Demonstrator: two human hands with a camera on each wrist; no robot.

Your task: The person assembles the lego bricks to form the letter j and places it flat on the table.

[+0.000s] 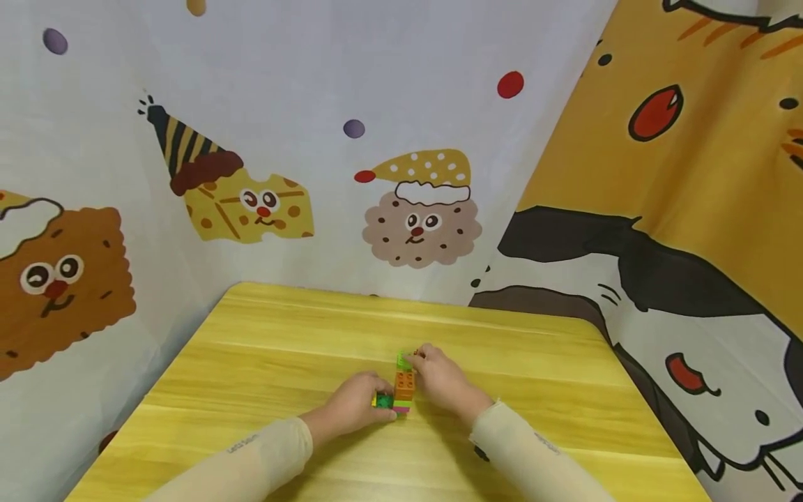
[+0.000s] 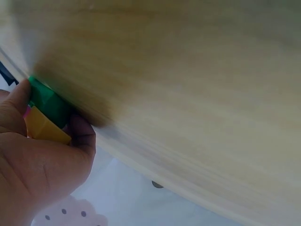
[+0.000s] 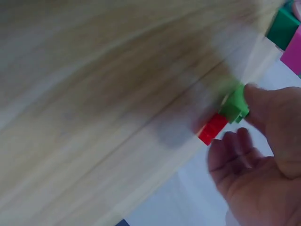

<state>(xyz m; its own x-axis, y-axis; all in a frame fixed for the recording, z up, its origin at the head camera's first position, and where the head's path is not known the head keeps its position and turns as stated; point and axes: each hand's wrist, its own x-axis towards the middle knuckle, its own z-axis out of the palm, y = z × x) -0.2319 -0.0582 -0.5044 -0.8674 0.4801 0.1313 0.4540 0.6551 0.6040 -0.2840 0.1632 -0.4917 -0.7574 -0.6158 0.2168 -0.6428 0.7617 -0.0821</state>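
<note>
In the head view my left hand (image 1: pixel 354 404) grips a dark green brick (image 1: pixel 385 401) with a yellow brick (image 2: pixel 46 127) beside it. Against the green brick stands a stack topped by an orange brick (image 1: pixel 404 382), with lime and magenta layers below. The left wrist view shows thumb and finger at opposite ends of the green brick. Just beyond the stack is a light green brick (image 3: pixel 235 106), next to a red brick (image 3: pixel 214 128). My right hand (image 1: pixel 442 380) touches the light green brick with its thumb; its other fingers bend loosely near the red one, with a gap.
The bricks are on a yellow wood-grain table (image 1: pixel 301 328) with rounded far corners. A printed curtain (image 1: pixel 282 84) hangs close behind its far edge and along the sides. A small dark spot (image 1: pixel 481 453) shows by the right sleeve.
</note>
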